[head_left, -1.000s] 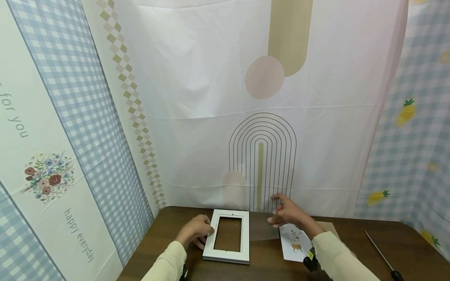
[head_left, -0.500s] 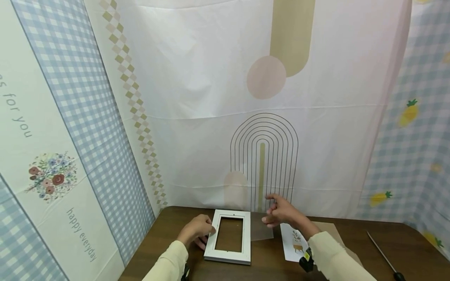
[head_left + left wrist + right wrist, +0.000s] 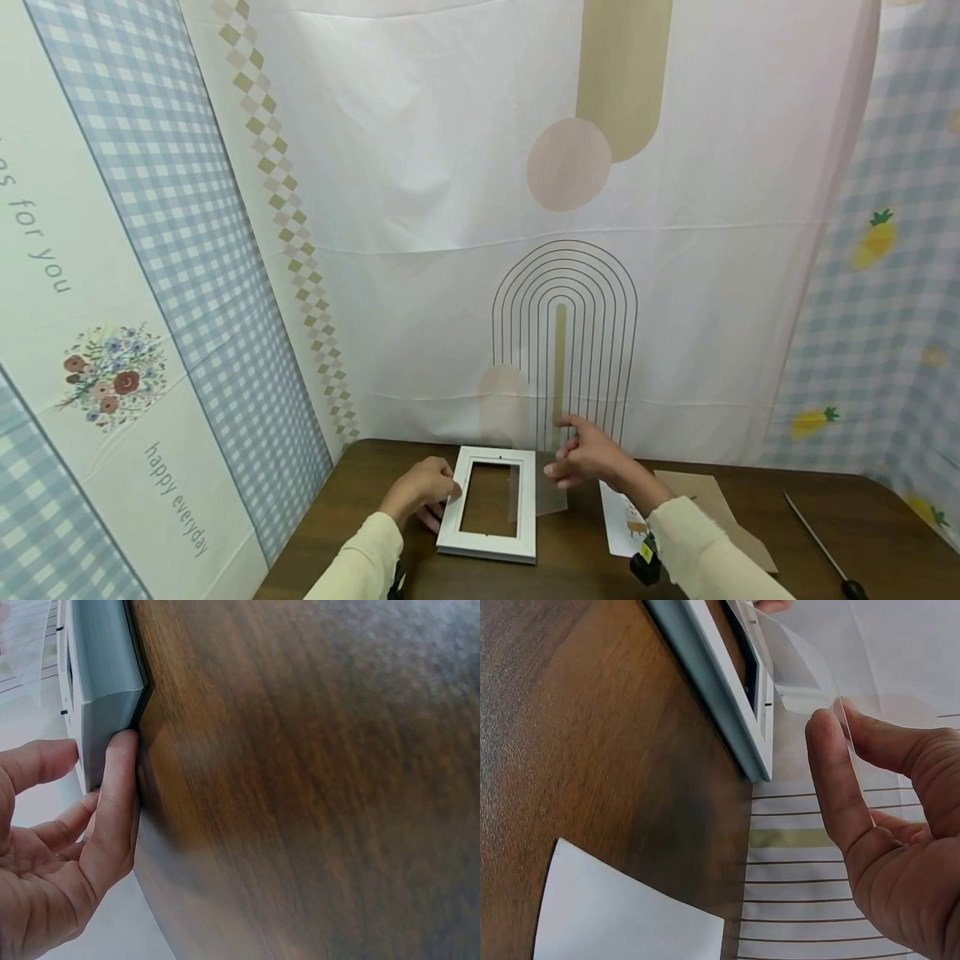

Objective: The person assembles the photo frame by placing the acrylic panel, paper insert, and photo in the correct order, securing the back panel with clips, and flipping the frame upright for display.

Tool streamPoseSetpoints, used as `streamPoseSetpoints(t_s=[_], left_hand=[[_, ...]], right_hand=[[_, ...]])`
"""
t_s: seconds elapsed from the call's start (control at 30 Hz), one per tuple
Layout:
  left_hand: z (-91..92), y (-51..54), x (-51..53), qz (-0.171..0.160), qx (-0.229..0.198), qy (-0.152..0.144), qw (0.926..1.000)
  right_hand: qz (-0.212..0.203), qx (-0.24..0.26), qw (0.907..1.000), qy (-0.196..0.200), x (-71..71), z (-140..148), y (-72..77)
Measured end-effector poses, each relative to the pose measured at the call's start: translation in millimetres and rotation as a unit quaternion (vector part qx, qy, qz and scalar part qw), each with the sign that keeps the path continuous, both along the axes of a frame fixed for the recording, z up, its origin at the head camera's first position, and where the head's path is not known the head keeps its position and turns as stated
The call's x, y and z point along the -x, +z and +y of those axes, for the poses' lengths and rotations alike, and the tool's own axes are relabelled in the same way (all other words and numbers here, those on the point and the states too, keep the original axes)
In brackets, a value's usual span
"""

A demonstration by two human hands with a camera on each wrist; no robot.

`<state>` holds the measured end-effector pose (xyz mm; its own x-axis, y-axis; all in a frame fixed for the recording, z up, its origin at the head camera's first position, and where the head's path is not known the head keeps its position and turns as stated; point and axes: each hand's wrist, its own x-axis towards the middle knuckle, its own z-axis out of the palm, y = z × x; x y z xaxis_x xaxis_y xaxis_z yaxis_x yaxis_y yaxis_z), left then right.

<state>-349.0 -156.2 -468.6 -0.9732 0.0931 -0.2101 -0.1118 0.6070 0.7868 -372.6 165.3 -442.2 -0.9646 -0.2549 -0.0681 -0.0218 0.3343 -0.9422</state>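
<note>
A white picture frame (image 3: pixel 487 547) lies on the brown table, its opening showing bare wood. My left hand (image 3: pixel 422 487) grips its left edge; in the left wrist view the thumb (image 3: pixel 46 763) is on the face and a finger (image 3: pixel 118 772) lies along the outer side near the tabletop. Between thumb and fingers, my right hand (image 3: pixel 594 455) pinches a clear plastic sheet (image 3: pixel 552 497) by its edge. The sheet hangs above the frame's right side, partly over the opening. In the right wrist view the sheet (image 3: pixel 799 660) bends slightly and is tilted.
Under the right forearm lies a white card (image 3: pixel 618 527) with a plant print. Right of it rests a brown backing board (image 3: pixel 723 510), partly covered by the sleeve. A screwdriver (image 3: pixel 817 537) with a black handle lies at the far right. A printed cloth (image 3: pixel 420 333) hangs behind the table.
My right hand has moved left with the clear sheet, which now overlaps the frame's right side. More of the brown board shows. The left hand keeps its grip on the frame.
</note>
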Motion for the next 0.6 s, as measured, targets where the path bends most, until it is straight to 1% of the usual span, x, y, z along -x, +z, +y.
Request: streamPoseSetpoints(t_s=[0.17, 0.4, 0.6], left_hand=[[0.1, -0.4, 0.8, -0.001, 0.001, 0.000, 1.0000], [-1.4, -0.7, 1.5, -0.001, 0.001, -0.005, 1.0000], [-1.7, -1.2, 3.7, -0.003, 0.005, -0.007, 1.0000]], right_hand=[[-0.001, 0.006, 1.0000, -0.002, -0.3, -5.0, -3.4], [-0.005, 0.028, 0.9995, 0.014, -0.5, -15.6, -8.3], [-0.010, 0.037, 0.9992, 0.011, -1.5, -24.5, -12.1]])
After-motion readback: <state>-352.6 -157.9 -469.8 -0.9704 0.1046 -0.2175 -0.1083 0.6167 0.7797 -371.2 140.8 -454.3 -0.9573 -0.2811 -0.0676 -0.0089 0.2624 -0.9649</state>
